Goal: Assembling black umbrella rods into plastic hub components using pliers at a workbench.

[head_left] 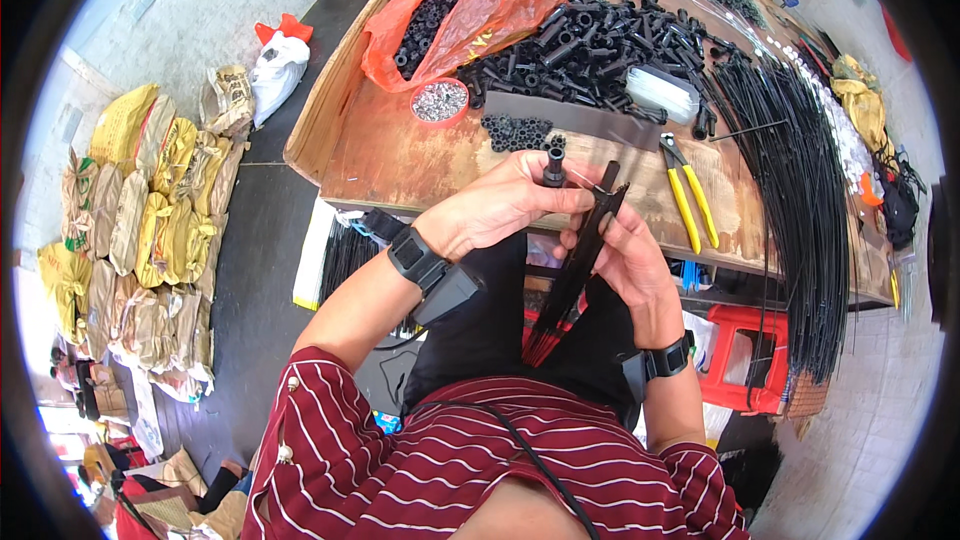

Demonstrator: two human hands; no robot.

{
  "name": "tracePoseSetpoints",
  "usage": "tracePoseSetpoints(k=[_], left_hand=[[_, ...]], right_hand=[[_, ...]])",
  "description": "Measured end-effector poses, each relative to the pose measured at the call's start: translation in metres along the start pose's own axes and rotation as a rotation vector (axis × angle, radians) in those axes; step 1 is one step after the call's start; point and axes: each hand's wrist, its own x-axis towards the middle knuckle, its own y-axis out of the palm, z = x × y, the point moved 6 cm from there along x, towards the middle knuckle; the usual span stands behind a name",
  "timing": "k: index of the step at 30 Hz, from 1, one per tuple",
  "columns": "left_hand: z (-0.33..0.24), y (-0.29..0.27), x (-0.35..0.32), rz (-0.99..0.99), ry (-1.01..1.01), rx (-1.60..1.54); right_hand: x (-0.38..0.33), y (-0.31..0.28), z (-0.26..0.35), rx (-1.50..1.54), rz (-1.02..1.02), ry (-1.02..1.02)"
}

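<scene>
Holding a black tube (555,162) upright in the left hand (500,202), fingers nearly closed, and reaching with the thumb toward the upper end of a dark bundle (572,285). Gripping that bundle in the right hand (632,258), also narrow, just below the top. Showing a thin pale strand (583,178) between both hands, near the bundle's top. Cannot tell the exact contact at the fingertips, nor the make-up of the bundle.

Looks like a fitting or threading step at the top of the bundle, probably unfinished. Seems to call next for a steady right grip and a fine, slow pinch on the left, without dropping the tube or letting the bundle fan apart.

Slanting down, with the bundle's lower end, over dark trousers (490,310). Facing a wooden tabletop (385,155), with small black rings (515,133) just beyond the left hand and yellow-handled cutters (683,208) to the right. Passing farther out to a red dish (440,124) of metal bits (439,100), a red bag (510,15) of black pieces (432,28), a heap of tubes (600,35) and a clear box (662,92) just beside. Ending at the right with a long sheaf of black rods (810,210), draped over the edge near a red stool (745,318).
</scene>
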Motion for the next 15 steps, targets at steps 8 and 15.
tracePoseSetpoints(k=[8,15], left_hand=[[-0.023,-0.036,0.005,-0.192,0.116,0.097],[-0.015,-0.008,0.015,-0.111,0.073,-0.046]], right_hand=[[-0.004,-0.007,-0.017,0.086,-0.162,0.123],[0.002,0.009,-0.03,0.049,-0.127,0.188]])
